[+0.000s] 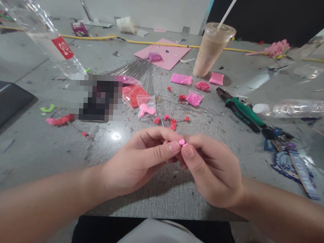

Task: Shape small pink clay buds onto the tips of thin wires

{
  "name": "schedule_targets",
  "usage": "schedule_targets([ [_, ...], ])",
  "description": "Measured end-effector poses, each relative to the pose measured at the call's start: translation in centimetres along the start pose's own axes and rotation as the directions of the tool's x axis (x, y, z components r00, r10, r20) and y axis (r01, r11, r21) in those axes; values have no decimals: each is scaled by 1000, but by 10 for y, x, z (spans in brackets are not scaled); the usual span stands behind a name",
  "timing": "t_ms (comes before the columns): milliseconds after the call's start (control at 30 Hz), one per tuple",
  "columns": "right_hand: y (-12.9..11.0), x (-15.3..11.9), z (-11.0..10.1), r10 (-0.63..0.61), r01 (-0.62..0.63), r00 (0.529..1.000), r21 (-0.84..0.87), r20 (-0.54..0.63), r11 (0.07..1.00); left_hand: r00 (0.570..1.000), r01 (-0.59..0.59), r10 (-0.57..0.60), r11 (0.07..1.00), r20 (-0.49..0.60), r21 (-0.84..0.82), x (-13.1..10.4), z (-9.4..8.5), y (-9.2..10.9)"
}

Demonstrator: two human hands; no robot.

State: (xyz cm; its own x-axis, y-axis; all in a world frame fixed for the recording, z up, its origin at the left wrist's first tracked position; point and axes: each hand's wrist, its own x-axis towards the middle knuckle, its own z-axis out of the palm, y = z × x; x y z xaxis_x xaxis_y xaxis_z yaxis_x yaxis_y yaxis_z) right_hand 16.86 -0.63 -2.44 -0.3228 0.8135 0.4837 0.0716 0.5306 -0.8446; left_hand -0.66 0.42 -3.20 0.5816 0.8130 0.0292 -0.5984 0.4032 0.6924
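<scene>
Close to the table's near edge, my left hand (142,156) and my right hand (213,169) meet at the fingertips. Both thumbs and forefingers pinch a tiny piece of pink clay (182,142), mostly covered by the fingers. Just beyond my hands lie several small red clay flowers (173,122) on thin wires. Behind them are a zip bag with light pink clay (146,109), a bag of red clay (135,96), a bright pink packet (194,98) and a loose pink clay lump (203,86).
Green-handled pliers (243,110) lie to the right, near a plastic bottle (292,109) on its side and some keys (277,136). A drink cup with a straw (211,52) stands behind. At left are a tall bottle (47,43) and a blurred dark object (96,101). Thin wires (134,69) fan out mid-table.
</scene>
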Motion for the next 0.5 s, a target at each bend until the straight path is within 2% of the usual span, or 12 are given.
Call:
schedule_targets([
  [133, 0, 0, 0, -9, 9, 1000, -9, 3, 1000, 1000, 0, 1, 1000, -23, 7, 1, 0, 2],
  [500, 1, -2, 0, -2, 2, 1000, 1, -1, 1000, 1000, -9, 10, 997, -5, 78, 2, -2, 6],
])
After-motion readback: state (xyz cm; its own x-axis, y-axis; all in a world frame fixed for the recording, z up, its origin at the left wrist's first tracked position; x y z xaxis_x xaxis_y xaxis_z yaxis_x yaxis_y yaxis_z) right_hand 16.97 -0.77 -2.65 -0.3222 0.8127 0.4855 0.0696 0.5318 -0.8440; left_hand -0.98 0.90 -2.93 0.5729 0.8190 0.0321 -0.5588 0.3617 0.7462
